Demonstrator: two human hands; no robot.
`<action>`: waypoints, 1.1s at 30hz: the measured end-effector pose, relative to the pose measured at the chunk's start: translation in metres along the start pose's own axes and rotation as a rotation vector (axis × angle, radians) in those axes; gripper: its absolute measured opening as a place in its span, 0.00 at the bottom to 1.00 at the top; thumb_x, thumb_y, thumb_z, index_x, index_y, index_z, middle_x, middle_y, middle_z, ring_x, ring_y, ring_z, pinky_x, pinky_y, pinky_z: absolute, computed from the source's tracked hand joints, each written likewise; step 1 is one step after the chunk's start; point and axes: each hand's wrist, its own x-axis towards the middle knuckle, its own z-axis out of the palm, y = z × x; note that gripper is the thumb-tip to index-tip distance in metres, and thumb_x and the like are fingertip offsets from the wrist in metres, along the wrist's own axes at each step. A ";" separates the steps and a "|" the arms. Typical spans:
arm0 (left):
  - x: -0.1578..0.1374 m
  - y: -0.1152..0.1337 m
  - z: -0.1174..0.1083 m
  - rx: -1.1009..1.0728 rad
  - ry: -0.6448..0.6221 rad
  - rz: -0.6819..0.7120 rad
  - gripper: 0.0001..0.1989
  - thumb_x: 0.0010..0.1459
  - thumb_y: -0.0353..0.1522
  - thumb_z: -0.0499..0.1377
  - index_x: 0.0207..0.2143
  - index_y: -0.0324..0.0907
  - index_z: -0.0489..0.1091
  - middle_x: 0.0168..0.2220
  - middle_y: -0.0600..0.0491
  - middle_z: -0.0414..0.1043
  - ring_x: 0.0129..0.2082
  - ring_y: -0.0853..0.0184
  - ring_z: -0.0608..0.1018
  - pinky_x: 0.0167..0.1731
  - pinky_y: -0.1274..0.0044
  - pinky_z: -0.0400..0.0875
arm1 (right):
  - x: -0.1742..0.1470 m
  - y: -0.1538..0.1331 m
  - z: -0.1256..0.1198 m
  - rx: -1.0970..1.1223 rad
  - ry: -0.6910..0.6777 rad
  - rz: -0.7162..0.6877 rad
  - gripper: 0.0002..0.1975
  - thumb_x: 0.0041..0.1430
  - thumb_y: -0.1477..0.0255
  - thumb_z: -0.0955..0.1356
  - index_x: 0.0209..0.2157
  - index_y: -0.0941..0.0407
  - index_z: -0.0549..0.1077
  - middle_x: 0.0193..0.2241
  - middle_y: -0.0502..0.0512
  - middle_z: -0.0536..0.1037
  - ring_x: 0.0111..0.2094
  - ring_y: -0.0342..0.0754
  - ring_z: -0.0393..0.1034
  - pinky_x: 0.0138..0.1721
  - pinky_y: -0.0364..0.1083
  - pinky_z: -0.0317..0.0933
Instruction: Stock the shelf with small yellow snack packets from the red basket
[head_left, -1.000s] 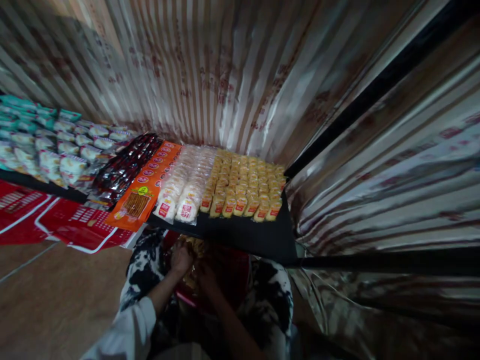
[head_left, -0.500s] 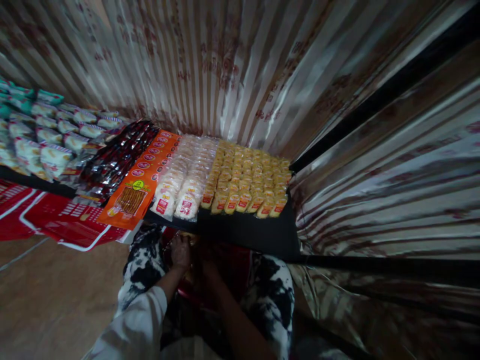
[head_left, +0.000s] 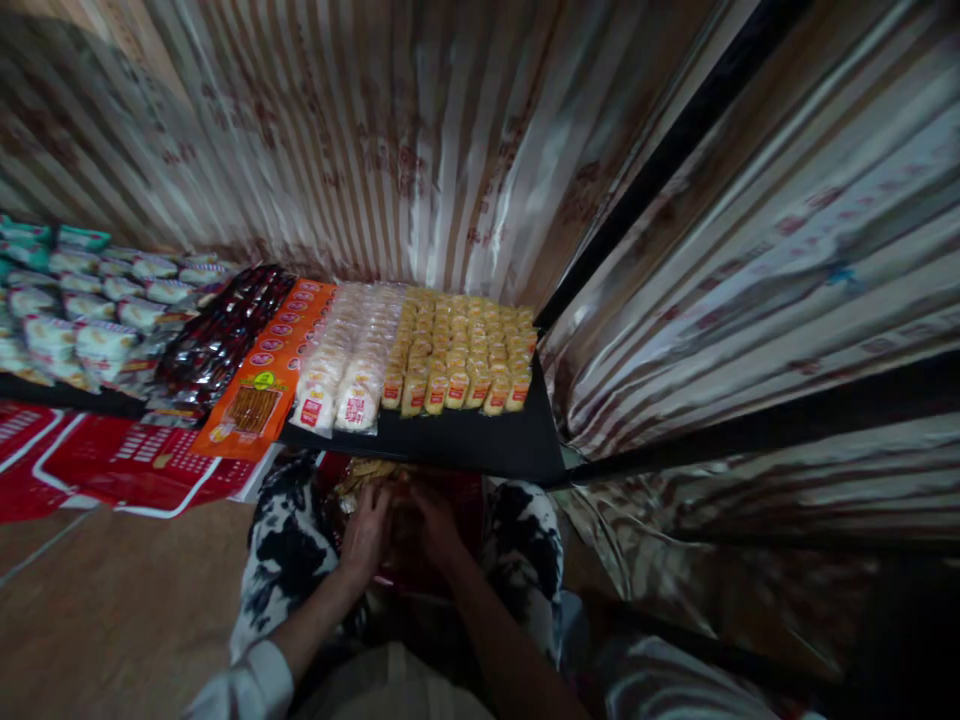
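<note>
Between my knees, below the table edge, sits a dark red container or bag (head_left: 469, 500) with yellowish wrapped snack packets (head_left: 367, 472) at its far left. My left hand (head_left: 366, 530) is down in it, fingers curled against the packets. My right hand (head_left: 437, 528) reaches in beside it, fingers bent inward toward the left hand. Shadow hides the fingertips of both, so what they grip is not clear. Just beyond, on the black table (head_left: 480, 445), stand tight rows of yellow wrapped biscuits (head_left: 457, 350) and white wrapped crackers (head_left: 349, 360).
Left of the crackers lie an orange snack pack (head_left: 262, 385), dark shiny packets (head_left: 221, 340) and white-and-teal packets (head_left: 112, 300). Red printed bags (head_left: 142, 465) hang at the table front. Striped curtain (head_left: 375, 150) stands behind, with a black pole (head_left: 637, 190) at the right.
The view has shifted slightly, so the table appears further left. My hands have come up a little inside the red container, and more yellow packets show by the left hand.
</note>
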 end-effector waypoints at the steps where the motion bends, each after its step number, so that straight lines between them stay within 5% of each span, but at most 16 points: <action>1: -0.003 0.002 -0.003 -0.041 0.041 0.028 0.18 0.57 0.25 0.45 0.48 0.42 0.64 0.52 0.46 0.60 0.53 0.62 0.66 0.52 0.70 0.64 | -0.003 -0.004 -0.001 0.031 -0.028 0.006 0.19 0.51 0.59 0.64 0.37 0.57 0.76 0.34 0.58 0.79 0.38 0.51 0.73 0.39 0.49 0.66; 6: -0.016 0.017 -0.021 -0.266 0.205 0.053 0.15 0.57 0.29 0.46 0.45 0.40 0.64 0.50 0.45 0.63 0.53 0.63 0.66 0.55 0.68 0.61 | -0.014 -0.019 -0.007 0.239 -0.118 0.054 0.15 0.47 0.66 0.68 0.37 0.56 0.76 0.39 0.57 0.79 0.40 0.52 0.73 0.45 0.53 0.64; 10: -0.015 0.030 -0.040 -0.442 0.268 -0.092 0.16 0.57 0.35 0.48 0.47 0.39 0.62 0.49 0.44 0.65 0.51 0.61 0.68 0.53 0.66 0.63 | -0.023 -0.033 -0.013 0.299 -0.152 0.100 0.18 0.46 0.68 0.69 0.42 0.53 0.74 0.39 0.56 0.79 0.39 0.52 0.73 0.44 0.53 0.65; 16: -0.003 0.046 -0.056 -0.673 0.122 -0.251 0.21 0.54 0.40 0.52 0.49 0.39 0.61 0.48 0.46 0.68 0.47 0.63 0.72 0.49 0.69 0.66 | -0.029 -0.056 -0.021 0.226 -0.140 -0.004 0.19 0.47 0.66 0.69 0.43 0.53 0.74 0.39 0.55 0.79 0.38 0.51 0.73 0.41 0.51 0.67; 22: 0.011 0.060 -0.051 -0.882 0.053 -0.233 0.23 0.49 0.43 0.56 0.45 0.39 0.61 0.41 0.48 0.72 0.40 0.65 0.76 0.42 0.72 0.71 | -0.027 -0.057 -0.030 0.262 -0.139 -0.080 0.24 0.49 0.62 0.69 0.47 0.56 0.71 0.40 0.57 0.78 0.40 0.52 0.73 0.42 0.52 0.66; 28: 0.044 0.094 -0.059 -0.824 0.023 -0.127 0.22 0.47 0.42 0.58 0.43 0.39 0.64 0.37 0.51 0.73 0.37 0.65 0.77 0.39 0.73 0.72 | -0.010 -0.059 -0.046 0.155 0.008 -0.216 0.23 0.50 0.59 0.67 0.47 0.56 0.71 0.43 0.59 0.77 0.41 0.52 0.72 0.44 0.52 0.66; 33: 0.087 0.135 -0.069 -0.727 -0.041 0.042 0.18 0.48 0.37 0.56 0.43 0.40 0.64 0.37 0.52 0.74 0.36 0.67 0.77 0.38 0.75 0.72 | 0.005 -0.090 -0.070 -0.197 0.328 -0.491 0.19 0.55 0.64 0.64 0.47 0.55 0.71 0.47 0.59 0.73 0.49 0.51 0.67 0.53 0.53 0.59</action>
